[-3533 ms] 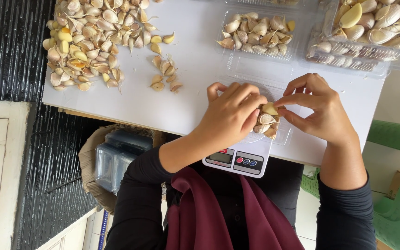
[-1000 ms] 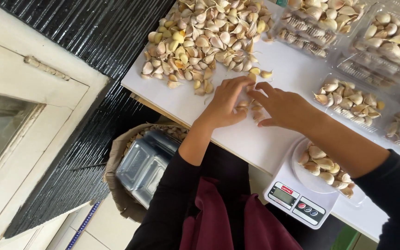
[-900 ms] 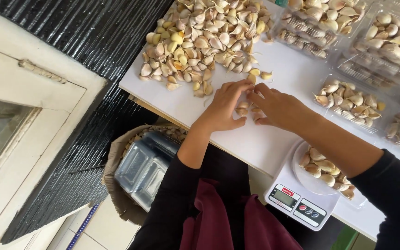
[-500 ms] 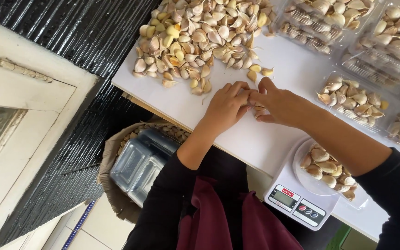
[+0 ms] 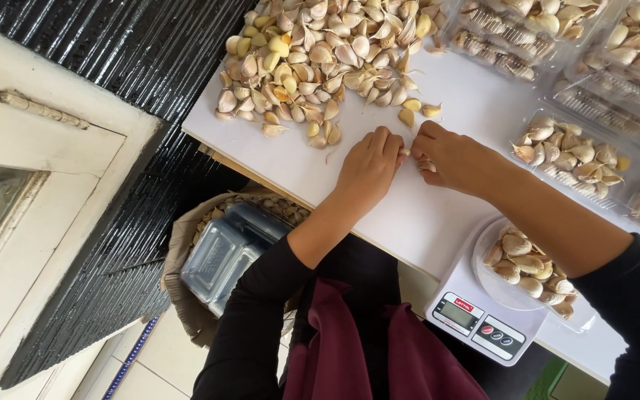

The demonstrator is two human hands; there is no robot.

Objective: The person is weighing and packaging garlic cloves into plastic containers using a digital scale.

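A few garlic cloves [image 5: 425, 161] are gathered on the white table [image 5: 379, 207] between the two hands, just below the big loose pile of cloves [image 5: 320, 59]. The left hand [image 5: 368, 167] lies knuckles-up with its fingertips curled against the cloves; the right hand [image 5: 457, 159] is cupped over them from the other side. Whether either hand is actually pinching a clove cannot be told — the fingertips are hidden.

The gathering would be done best with both hands kept low and close, so that the cloves are swept together rather than scattered toward the two stray cloves [image 5: 418, 113] near the pile, and with the small heap kept clear of the table edge.

Compared with the frame from 3.5 s ago, the hands are no longer at the dish of cloves [image 5: 529, 265] on the kitchen scale [image 5: 475, 322] — they are now beside the pile, and the scale stands well apart under the right forearm. Filled clear trays [image 5: 572, 152] line the far side.
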